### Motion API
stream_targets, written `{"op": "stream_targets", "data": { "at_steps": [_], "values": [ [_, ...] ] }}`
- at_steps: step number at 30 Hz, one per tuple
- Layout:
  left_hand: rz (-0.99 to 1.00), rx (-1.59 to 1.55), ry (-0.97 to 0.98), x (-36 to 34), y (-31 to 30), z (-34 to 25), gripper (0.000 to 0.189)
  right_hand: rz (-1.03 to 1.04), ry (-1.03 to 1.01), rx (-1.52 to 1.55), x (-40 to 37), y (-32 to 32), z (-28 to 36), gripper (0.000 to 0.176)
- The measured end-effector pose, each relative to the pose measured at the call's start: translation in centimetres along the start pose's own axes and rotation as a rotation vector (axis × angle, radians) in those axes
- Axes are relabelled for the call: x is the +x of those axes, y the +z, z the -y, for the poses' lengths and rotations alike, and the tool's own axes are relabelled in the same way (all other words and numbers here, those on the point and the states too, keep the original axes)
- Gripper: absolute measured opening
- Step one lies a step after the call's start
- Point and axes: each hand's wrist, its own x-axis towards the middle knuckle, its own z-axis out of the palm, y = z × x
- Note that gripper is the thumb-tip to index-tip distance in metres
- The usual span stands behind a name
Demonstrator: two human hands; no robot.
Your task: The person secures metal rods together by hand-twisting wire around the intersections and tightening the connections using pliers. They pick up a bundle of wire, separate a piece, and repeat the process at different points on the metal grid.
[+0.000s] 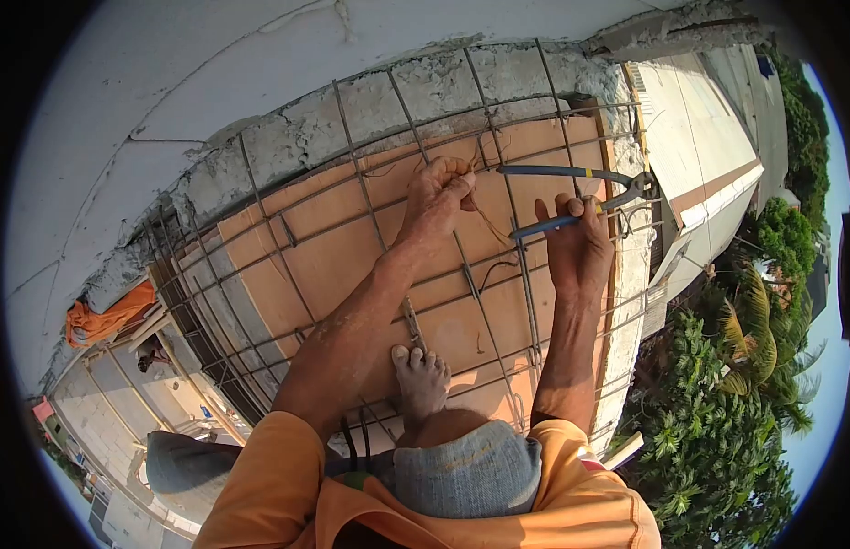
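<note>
My left hand [438, 199] is closed in a pinch on thin rusty tie wire [487, 221], whose loose ends stick out past the fingertips and hang below them. In my right hand [576, 240] are pincers [571, 171] with blue handles, their jaws pointing right. The fingers close around the lower handle only, and the two handles stand wide apart. The upper handle's end reaches left, close to the pinched wire. Both hands are over a grid of steel rebar [459, 247] that lies above plywood formwork [425, 302].
My bare foot [419, 380] stands among the bars. A rough concrete edge [306, 119] borders the grid along the wall. Orange cloth [109, 313] lies at the left, above a drop to a lower level. Roofs [694, 119] and trees [708, 412] are beyond the right edge.
</note>
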Motion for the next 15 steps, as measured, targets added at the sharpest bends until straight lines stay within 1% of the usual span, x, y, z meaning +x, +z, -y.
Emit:
{"op": "stream_targets", "data": {
  "at_steps": [1, 2, 3, 5, 6, 7, 8, 9, 10, 12, 13, 14, 15],
  "values": [
    [0.045, 0.000, -0.045, 0.2, -0.3, 0.0, 0.018, 0.049, -0.035, 0.026, -0.1, -0.6, 1.2, 0.005],
    [0.092, 0.003, -0.089, 0.4, -0.4, -0.1, 0.018, 0.023, -0.105, -0.011, -0.4, -0.8, 2.5, 0.007],
    [0.094, 0.008, -0.085, 0.5, -0.4, -0.4, 0.018, 0.011, -0.167, -0.092, -0.9, -0.8, 3.7, 0.011],
    [0.074, -0.217, -0.214, 0.1, -0.4, -0.9, 0.016, -0.021, -0.266, -0.289, -2.1, -0.2, 5.4, 0.014],
    [0.076, -0.211, -0.211, 0.2, -0.4, -1.0, 0.016, -0.034, -0.316, -0.408, -2.4, 0.0, 5.9, 0.015],
    [0.070, -0.313, -0.238, 0.3, -0.3, -1.1, 0.015, -0.035, -0.322, -0.402, -2.2, -0.1, 6.3, 0.015],
    [0.063, -0.417, -0.267, 0.3, -0.3, -1.2, 0.014, -0.100, -0.359, -0.686, -2.1, -0.2, 6.7, 0.018],
    [0.067, -0.412, -0.265, 0.3, -0.4, -1.1, 0.014, -0.166, -0.393, -0.970, -2.0, -0.1, 6.9, 0.021],
    [0.110, -0.459, -0.263, 0.5, -0.6, -0.9, 0.013, -0.168, -0.401, -0.963, -1.6, 0.2, 6.8, 0.021],
    [0.157, -0.497, -0.259, 0.6, -0.6, -1.2, 0.013, -0.281, -0.401, -1.254, -0.2, 1.7, 6.0, 0.027],
    [0.170, -0.469, -0.250, 0.6, -0.3, -1.6, 0.012, -0.269, -0.372, -1.214, 1.0, 1.4, 5.7, 0.031],
    [0.183, -0.441, -0.241, 0.6, 0.0, -2.0, 0.011, -0.275, -0.379, -1.234, 2.1, 1.8, 5.1, 0.029],
    [0.188, -0.434, -0.236, 0.5, 0.1, -2.1, 0.011, -0.213, -0.432, -1.177, 3.5, 1.8, 4.2, 0.027]
  ]
}}
